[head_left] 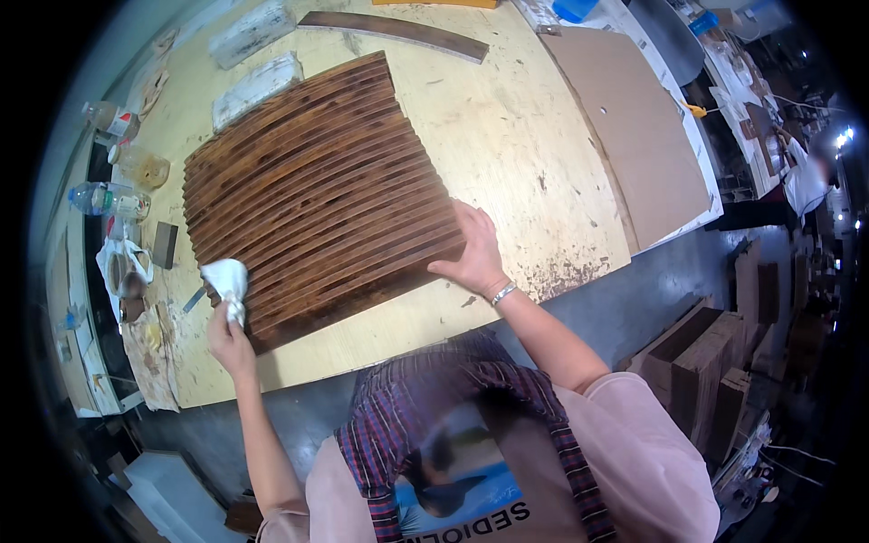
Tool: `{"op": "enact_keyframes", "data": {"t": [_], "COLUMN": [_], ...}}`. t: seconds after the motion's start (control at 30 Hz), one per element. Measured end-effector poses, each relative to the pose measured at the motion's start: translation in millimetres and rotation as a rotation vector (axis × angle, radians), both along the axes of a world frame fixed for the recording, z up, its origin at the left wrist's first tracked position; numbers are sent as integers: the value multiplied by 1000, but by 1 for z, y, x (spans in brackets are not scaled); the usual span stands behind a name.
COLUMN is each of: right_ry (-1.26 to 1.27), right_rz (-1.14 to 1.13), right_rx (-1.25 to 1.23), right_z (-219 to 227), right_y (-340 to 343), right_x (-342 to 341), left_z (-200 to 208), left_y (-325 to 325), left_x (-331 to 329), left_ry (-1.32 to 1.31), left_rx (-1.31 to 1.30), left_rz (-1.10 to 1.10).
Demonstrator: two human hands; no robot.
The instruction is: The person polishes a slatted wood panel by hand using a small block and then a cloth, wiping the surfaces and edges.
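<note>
A set of dark brown stained wooden strips, laid side by side in a ribbed block, rests on the pale worktable. My left hand is closed on a white cloth at the block's near left corner. The cloth lies against the ends of the strips there. At the block's right edge, my right hand is spread, its thumb on the near side and its fingers along the strip ends. Its palm presses against the wood and holds nothing up.
A loose curved strip and white wrapped blocks lie beyond. Bottles and a jar stand along the left edge, near a small grey block. A cardboard sheet covers the right side. Wood pieces are stacked on the floor.
</note>
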State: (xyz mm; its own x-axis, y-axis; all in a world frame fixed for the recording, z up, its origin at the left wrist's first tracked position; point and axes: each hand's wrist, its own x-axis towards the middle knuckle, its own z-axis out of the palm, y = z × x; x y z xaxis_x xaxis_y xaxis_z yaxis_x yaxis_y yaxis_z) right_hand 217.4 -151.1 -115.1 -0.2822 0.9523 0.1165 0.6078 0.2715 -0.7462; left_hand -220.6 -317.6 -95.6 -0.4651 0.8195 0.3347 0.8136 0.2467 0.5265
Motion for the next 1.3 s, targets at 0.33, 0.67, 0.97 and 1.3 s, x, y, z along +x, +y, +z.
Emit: {"op": "enact_keyframes", "data": {"t": [0.33, 0.67, 0.97, 1.3], "right_ry": [-5, 32, -56, -38], "right_rz": [21, 7, 50, 41], "right_rx": [4, -38, 78, 107], "right_z": [3, 10, 3, 1], "right_y": [2, 2, 2, 2], "right_x": [2, -1, 2, 1], "left_z": [50, 51, 41, 51], "left_y": [102, 101, 108, 108], "left_x": [90, 87, 83, 84], "left_ry": [275, 95, 135, 158], "left_rx": [-168, -61, -152, -154], "left_rz": [-359, -443, -469, -488]}}
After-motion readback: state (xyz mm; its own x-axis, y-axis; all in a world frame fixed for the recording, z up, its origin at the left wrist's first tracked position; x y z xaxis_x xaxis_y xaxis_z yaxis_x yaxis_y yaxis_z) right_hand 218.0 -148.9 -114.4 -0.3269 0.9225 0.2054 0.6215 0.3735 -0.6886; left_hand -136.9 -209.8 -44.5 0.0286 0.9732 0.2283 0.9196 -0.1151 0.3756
